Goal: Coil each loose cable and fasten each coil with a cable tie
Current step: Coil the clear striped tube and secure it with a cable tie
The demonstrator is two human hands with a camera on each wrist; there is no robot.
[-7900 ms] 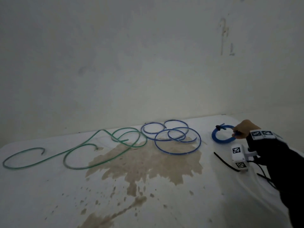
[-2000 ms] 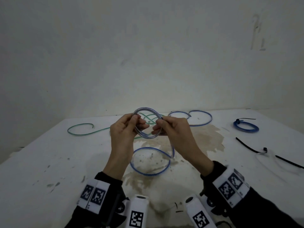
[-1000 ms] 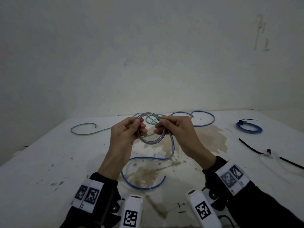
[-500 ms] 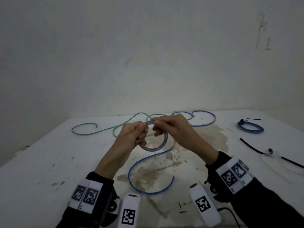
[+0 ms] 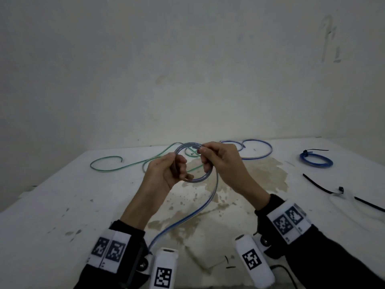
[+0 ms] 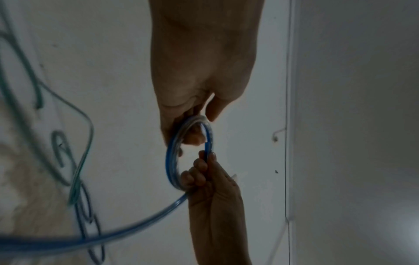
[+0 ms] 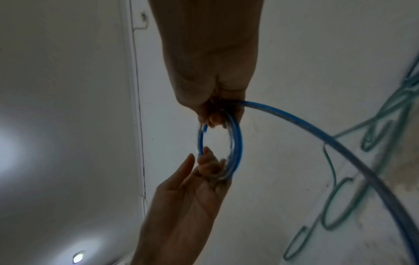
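Above the table's middle, both hands hold a small coil of blue cable [image 5: 200, 180]. My left hand [image 5: 179, 166] grips its left side with curled fingers. My right hand [image 5: 205, 156] pinches the top right of the ring. The cable's loose tail [image 5: 187, 217] hangs down towards my left wrist. In the left wrist view the coil [image 6: 172, 157] stands between the left hand [image 6: 195, 129] above and the right hand [image 6: 204, 170] below. The right wrist view shows the coil [image 7: 237, 143] under the right hand [image 7: 217, 114], with the left hand [image 7: 208, 166] below it.
A loose green cable [image 5: 116, 168] sprawls at the table's far left. Another loose blue cable [image 5: 260, 156] lies at the back. A tied blue coil [image 5: 315, 160] sits far right, with black cable ties [image 5: 318, 185] nearer. A brown stain [image 5: 260, 176] marks the table's middle.
The blue cable's tail has been drawn in from an S-curve on the table to a shorter run towards my left wrist. The hands have lifted the coil slightly.
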